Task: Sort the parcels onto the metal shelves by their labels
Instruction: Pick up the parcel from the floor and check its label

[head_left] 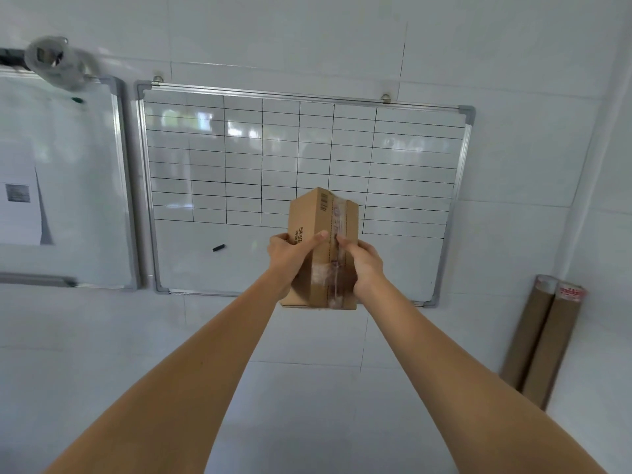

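Observation:
A small brown cardboard parcel [325, 213], sealed with clear tape along its middle, is held up at arm's length in front of a wall. My left hand [290, 256] grips its left side with the thumb across the front. Gripping the right side is my right hand [366, 265], its fingers reaching onto the tape strip. Printed text and a barcode show on the parcel's left face. No shipping label is readable, and no metal shelf is in view.
A gridded whiteboard [239, 159] hangs on the white tiled wall behind the parcel, with a black marker cap [218, 248] stuck on it. A second whiteboard [68, 183] hangs at the left. Two cardboard tubes [543, 340] lean in the right corner.

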`<state>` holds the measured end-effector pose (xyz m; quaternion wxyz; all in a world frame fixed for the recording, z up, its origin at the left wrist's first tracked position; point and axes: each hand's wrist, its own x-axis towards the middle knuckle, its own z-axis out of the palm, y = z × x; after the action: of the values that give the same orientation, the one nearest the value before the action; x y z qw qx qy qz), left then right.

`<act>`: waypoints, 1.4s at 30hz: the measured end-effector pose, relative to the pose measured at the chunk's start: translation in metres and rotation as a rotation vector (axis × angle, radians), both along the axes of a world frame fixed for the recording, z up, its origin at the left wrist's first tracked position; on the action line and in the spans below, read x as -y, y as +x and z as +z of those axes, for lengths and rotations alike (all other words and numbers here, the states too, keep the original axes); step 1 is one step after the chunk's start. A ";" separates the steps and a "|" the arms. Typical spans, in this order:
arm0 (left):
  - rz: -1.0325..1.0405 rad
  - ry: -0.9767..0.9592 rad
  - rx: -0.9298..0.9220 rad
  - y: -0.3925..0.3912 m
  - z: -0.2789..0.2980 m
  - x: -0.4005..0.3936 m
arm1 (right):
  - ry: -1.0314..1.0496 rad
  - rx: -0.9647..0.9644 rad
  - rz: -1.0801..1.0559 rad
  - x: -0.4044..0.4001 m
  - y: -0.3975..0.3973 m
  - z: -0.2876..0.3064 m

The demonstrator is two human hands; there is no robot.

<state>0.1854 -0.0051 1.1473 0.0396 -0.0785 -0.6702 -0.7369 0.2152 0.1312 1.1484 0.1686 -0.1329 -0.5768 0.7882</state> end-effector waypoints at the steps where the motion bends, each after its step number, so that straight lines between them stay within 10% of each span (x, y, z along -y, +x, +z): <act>1: -0.004 0.009 -0.006 -0.002 -0.001 0.001 | 0.007 -0.005 0.003 0.000 0.002 0.000; 13: -0.147 0.222 0.039 0.000 -0.002 0.009 | 0.105 -0.050 0.304 -0.011 0.002 -0.008; 31: 0.151 0.230 0.067 -0.027 -0.009 0.007 | 0.379 -0.157 -0.338 0.025 -0.002 -0.014; 42: -0.382 -0.030 0.078 0.000 -0.001 0.009 | 0.359 -0.242 -0.187 0.013 -0.001 -0.015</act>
<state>0.1855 -0.0143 1.1462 -0.1280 -0.1760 -0.6550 -0.7236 0.2138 0.1181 1.1338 0.3297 -0.0584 -0.6684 0.6641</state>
